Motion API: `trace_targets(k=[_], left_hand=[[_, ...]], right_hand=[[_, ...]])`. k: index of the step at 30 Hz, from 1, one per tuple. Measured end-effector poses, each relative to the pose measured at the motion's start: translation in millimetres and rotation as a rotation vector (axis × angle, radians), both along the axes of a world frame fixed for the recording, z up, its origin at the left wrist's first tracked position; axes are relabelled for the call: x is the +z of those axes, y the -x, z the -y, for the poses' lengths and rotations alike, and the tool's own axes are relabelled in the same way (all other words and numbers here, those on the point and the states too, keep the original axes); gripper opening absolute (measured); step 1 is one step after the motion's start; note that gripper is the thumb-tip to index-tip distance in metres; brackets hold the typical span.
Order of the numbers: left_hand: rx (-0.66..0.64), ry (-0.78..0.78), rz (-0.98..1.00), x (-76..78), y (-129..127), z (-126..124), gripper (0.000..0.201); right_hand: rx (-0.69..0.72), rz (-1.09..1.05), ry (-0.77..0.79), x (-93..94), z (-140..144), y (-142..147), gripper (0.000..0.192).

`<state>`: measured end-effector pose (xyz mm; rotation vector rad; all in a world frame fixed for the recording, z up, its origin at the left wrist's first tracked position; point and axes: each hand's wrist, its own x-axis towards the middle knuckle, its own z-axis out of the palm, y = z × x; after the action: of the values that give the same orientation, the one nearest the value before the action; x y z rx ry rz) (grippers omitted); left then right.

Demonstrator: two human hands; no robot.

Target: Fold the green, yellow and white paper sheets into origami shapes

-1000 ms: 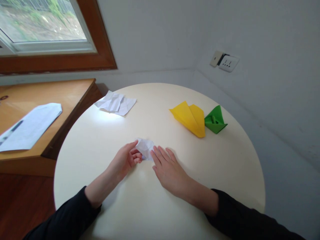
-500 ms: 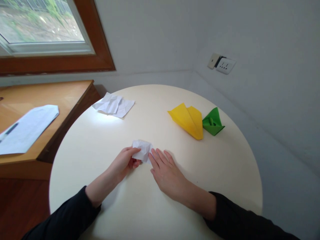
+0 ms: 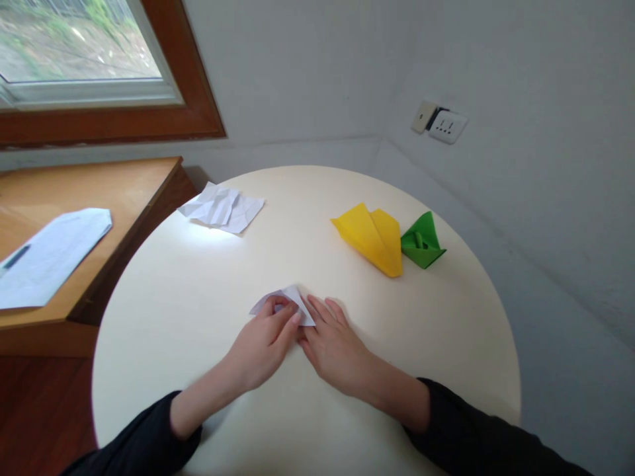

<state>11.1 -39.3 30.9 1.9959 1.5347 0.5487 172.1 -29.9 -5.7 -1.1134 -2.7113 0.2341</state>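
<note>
A small folded piece of white paper (image 3: 290, 292) is on the round table in front of me, with its right side turned up into a slanted flap. My left hand (image 3: 265, 340) reaches over it, fingers curled onto the paper and thumb close beside them. Part of the paper is hidden under those fingers. My right hand (image 3: 333, 344) lies flat at the paper's right edge, fingers stretched and slightly apart. The flap covers some of its nearest fingertips.
A yellow folded paper (image 3: 372, 238) touches a green folded paper (image 3: 423, 243) at the right of the table (image 3: 307, 430). Creased white sheets (image 3: 223, 208) lie at the back left. On a wooden desk (image 3: 133, 178) are papers (image 3: 59, 251) and a pen (image 3: 17, 256).
My left hand has moved from the paper's left edge to over its middle, fingers now curled on top. The paper's right side is now raised as a flap; my right hand stays nearly in place.
</note>
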Motion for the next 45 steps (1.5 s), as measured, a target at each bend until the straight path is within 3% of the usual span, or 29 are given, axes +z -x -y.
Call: trace_targets(k=[4, 10, 15, 18, 21, 25, 29, 35, 45], left_hand=[[-0.023, -0.140, -0.297, -9.5, -7, 13, 0.040], [-0.067, -0.313, -0.535, -21.1, -16, 25, 0.039], [-0.080, -0.348, -0.650, -19.5, -21, 29, 0.043], [-0.046, -0.386, -0.684, -22.5, -25, 32, 0.046], [0.011, -0.427, -0.703, -28.1, -29, 36, 0.046], [0.062, -0.466, -0.694, -32.7, -32, 40, 0.043], [0.063, -0.511, -0.689, -31.0, -35, 40, 0.043], [-0.001, -0.498, -0.708, -27.7, -41, 39, 0.056], [0.039, -0.461, -0.653, -29.6, -43, 43, 0.057]], right_hand=[[0.054, 0.017, 0.113, 8.2, -7, -8, 0.032], [0.172, 0.038, 0.200, 22.2, -20, -25, 0.044], [0.096, -0.144, 0.169, 21.4, -30, -33, 0.039], [0.000, -0.338, 0.119, 20.2, -31, -33, 0.037], [0.025, -0.456, 0.028, 21.0, -26, -28, 0.037], [0.139, -0.476, -0.121, 19.2, -16, -17, 0.040], [0.068, -0.459, -0.209, 13.4, -13, -8, 0.038], [-0.049, -0.412, -0.120, 6.4, -17, -6, 0.037], [-0.131, -0.437, -0.039, 3.1, -20, -5, 0.038]])
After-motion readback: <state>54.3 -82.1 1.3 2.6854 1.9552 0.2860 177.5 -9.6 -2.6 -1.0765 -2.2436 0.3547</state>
